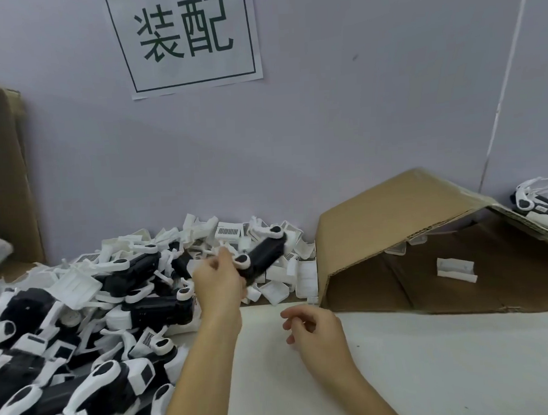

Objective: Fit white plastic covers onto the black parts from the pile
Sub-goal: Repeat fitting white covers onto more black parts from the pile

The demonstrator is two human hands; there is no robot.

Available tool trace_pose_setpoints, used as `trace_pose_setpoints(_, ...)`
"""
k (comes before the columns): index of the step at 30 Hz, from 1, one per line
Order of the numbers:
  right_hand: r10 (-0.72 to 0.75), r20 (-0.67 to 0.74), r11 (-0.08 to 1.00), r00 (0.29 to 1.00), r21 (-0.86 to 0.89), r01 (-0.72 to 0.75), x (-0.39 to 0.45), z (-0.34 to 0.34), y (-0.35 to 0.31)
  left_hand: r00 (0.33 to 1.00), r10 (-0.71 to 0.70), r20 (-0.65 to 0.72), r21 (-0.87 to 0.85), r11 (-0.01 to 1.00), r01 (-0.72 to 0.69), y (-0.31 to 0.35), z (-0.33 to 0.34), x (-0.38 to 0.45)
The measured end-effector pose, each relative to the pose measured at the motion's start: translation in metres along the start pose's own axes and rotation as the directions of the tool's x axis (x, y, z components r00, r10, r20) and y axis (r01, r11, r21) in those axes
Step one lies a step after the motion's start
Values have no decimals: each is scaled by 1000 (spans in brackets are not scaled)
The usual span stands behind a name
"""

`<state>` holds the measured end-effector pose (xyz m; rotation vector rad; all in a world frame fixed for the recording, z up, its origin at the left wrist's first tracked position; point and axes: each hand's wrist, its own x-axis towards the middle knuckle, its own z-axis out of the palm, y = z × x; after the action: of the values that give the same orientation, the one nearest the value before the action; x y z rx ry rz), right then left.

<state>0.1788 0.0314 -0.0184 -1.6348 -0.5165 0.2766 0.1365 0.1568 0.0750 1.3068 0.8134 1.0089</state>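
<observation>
Two bare forearms reach up from the bottom edge, and I follow them out to the work. My left hand (218, 281) is lifted over the far side of the pile, its fingers curled round one end of a black part (262, 255) that juts up and to the right, with white rounded pieces at its ends; motion blur keeps me from judging how firm that hold is. My right hand (314, 329) hovers low over the white table (401, 359), fingers loosely bent and holding nothing. Loose white plastic covers (277, 291) lie heaped against the wall just beyond and below the lifted part, and the main pile (66, 329) of black and white pieces sprawls to the left. A bent sheet of cardboard (410, 219) tents over the table on the right, one stray cover (457, 270) beneath it. I judge the risks as these: an end-only hold could let the part swing or drop back into the heap, and a cover taken from that tangle could drag neighbours along or go on skewed.
</observation>
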Motion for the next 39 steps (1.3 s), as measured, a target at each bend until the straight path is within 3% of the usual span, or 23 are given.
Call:
trace_pose_setpoints(2,-15,-17,999,1000,40,16,0,-1,-3,960,-246,134,-218,938,271,-10,5,-12)
trace_pose_setpoints(4,-17,-22,992,1000,125,19,1,-1,-6,906,-369,207,-352,836,421,-28,8,-26)
trace_pose_setpoints(7,-43,-5,973,999,227,43,1,-2,-9,835,-479,273,-501,670,548,-54,7,-39)
trace_pose_setpoints(9,-66,-7,969,998,238,66,0,-2,-9,817,-495,296,-538,620,571,-62,7,-43)
trace_pose_setpoints(11,-98,-46,970,994,221,106,0,-2,-7,838,-469,279,-475,691,545,-65,7,-44)
trace_pose_setpoints(15,-182,-144,963,973,173,206,0,0,-5,914,-344,217,-138,916,377,-63,5,-45)
trace_pose_setpoints(19,-279,-210,950,937,83,302,-1,-2,1,984,-113,140,121,988,96,-64,1,-43)
trace_pose_setpoints(23,-422,-83,903,903,-120,411,-3,2,4,963,-94,253,-26,994,104,-58,2,-46)
trace_pose_setpoints(26,-464,-20,880,885,-125,459,-6,5,2,964,-49,261,-70,995,69,-60,-3,-43)
trace_pose_setpoints(33,-415,-98,899,904,-194,392,-1,4,7,971,-38,235,-127,989,70,-64,-4,-37)
trace_pose_setpoints(39,-328,-195,945,924,-73,320,1,1,7,970,-11,244,-53,998,24,-64,-2,-36)
